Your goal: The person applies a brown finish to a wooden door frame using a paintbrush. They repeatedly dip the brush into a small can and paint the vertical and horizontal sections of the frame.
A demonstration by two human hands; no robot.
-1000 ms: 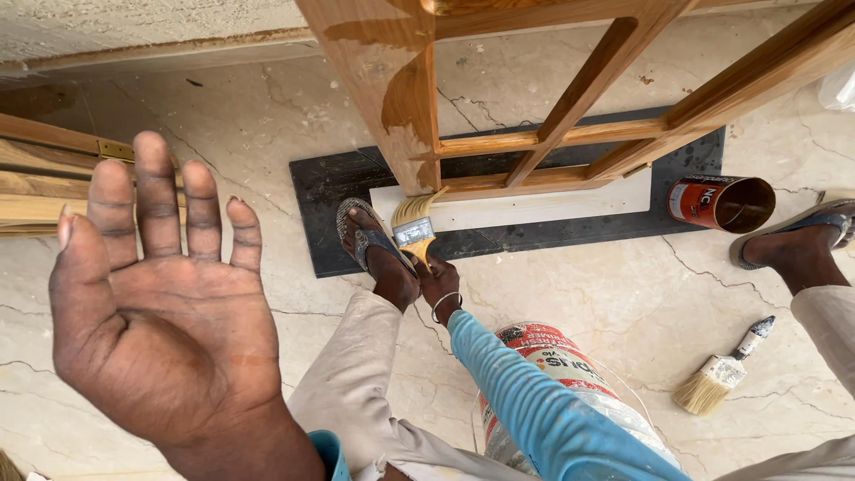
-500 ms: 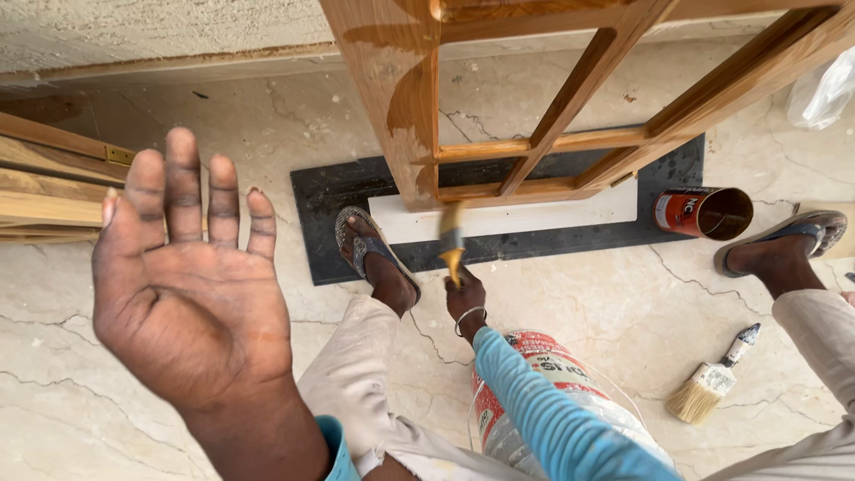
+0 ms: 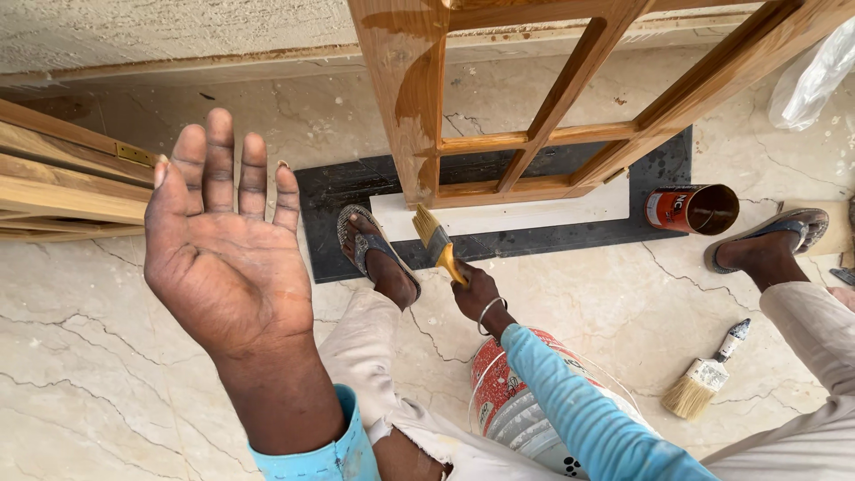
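At frame centre a yellow-handled flat paintbrush (image 3: 436,240) is gripped by the right hand (image 3: 475,292), while the left hand (image 3: 227,258) is raised empty, fingers spread wide.

Beyond the right hand (image 3: 476,294), the wooden frame (image 3: 534,142) looks glossy with wet varnish. The brush (image 3: 435,239) it holds has pale bristles. The marble floor (image 3: 107,356) is smooth and veined.

One head-worn view, looking steeply down from close above: left hand (image 3: 227,258) nearest lens, floor (image 3: 107,356) and frame (image 3: 534,134) base farther ahead.
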